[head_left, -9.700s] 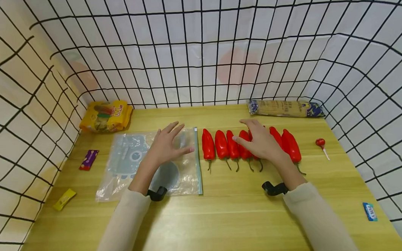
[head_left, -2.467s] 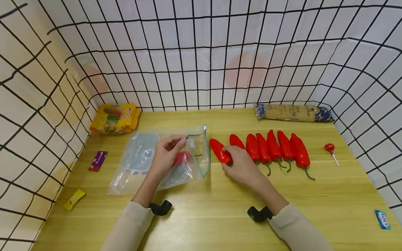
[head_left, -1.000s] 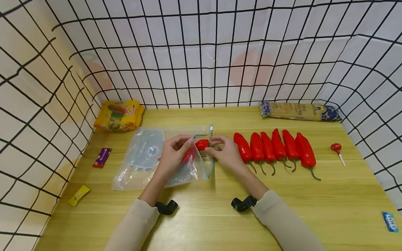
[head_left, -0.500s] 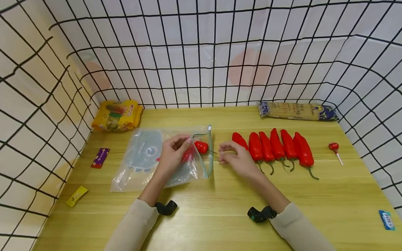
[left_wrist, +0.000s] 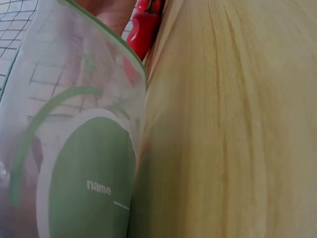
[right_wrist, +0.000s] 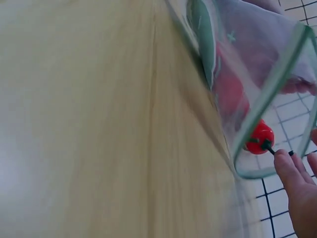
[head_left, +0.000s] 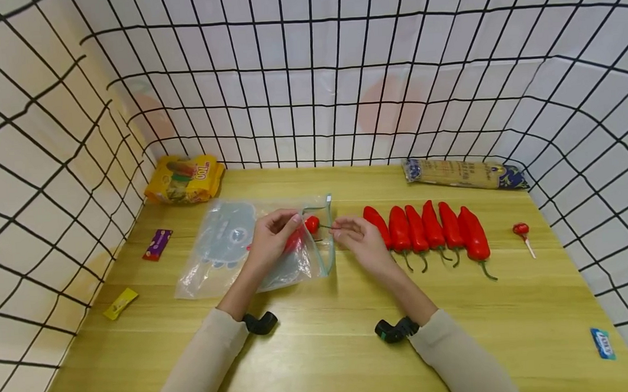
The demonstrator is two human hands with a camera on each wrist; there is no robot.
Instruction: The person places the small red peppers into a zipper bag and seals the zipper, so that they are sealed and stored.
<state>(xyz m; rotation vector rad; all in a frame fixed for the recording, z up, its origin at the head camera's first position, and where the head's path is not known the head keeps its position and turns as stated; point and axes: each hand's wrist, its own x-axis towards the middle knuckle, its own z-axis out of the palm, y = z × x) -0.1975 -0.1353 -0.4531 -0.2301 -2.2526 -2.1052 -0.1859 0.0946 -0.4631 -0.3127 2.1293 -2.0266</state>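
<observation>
A clear zip bag (head_left: 206, 272) with a printed pattern lies flat, its mouth raised toward the right. At its upper edge my left hand (head_left: 268, 240) pinches the plastic and keeps the mouth apart. One red pepper (head_left: 295, 242) shows blurrily through the film. Another red pepper (head_left: 311, 224) sits in the mouth, stem outward; the right wrist view shows its glossy stem end (right_wrist: 261, 138) inside the green rim (right_wrist: 270, 94). My right hand (head_left: 367, 246) pinches that stem between thumb and finger. Several more red peppers (head_left: 417, 229) stand in a row right of that hand.
A yellow packet (head_left: 185, 180) and a noodle packet (head_left: 462, 173) lie along the back. Purple (head_left: 158, 244) and yellow (head_left: 121, 304) wrappers lie left; a lollipop (head_left: 521, 230) and a blue packet (head_left: 603, 343) lie right. Black wire mesh (head_left: 314, 89) surrounds the table.
One pepper left the row and went into the bag's mouth in my right hand. That hand let go, drew back right, then returned to the stem; the pepper sits slightly deeper.
</observation>
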